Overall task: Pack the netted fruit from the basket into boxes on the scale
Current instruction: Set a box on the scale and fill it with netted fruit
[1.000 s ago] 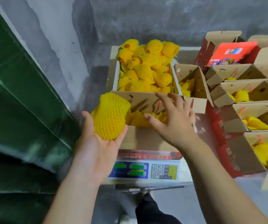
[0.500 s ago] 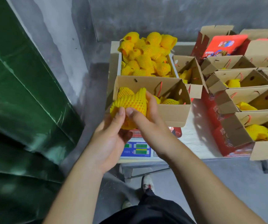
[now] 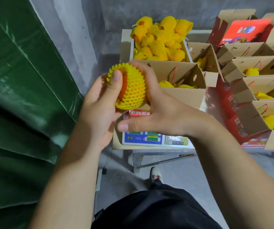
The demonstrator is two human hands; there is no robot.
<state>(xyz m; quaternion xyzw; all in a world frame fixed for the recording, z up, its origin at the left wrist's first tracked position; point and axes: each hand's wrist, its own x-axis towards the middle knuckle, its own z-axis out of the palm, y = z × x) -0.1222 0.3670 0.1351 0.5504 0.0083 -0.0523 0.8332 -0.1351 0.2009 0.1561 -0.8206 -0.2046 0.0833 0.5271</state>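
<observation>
Both hands hold one orange fruit in a yellow foam net (image 3: pixel 131 88), just in front of the near left corner of the open cardboard box (image 3: pixel 184 96) that stands on the scale (image 3: pixel 149 139). My left hand (image 3: pixel 100 111) grips the fruit from the left, thumb pressed on the net's open end. My right hand (image 3: pixel 164 113) cups its far right side with curled fingers, thumb stretched out below. A few netted fruits (image 3: pixel 166 84) lie in that box. Behind it, the basket (image 3: pixel 131 47) is heaped with netted fruit (image 3: pixel 161 38).
Several open cardboard boxes (image 3: pixel 265 106) holding netted fruit stand in a row on the table at the right, with a red printed box (image 3: pixel 244 32) behind them. A green tarpaulin (image 3: pixel 20 96) fills the left. A grey wall rises behind. My shoe (image 3: pixel 156 175) is on the floor below.
The right hand left the box and joined the left on the netted fruit. Both drew the fruit back toward me, and the net's open end now faces up-left.
</observation>
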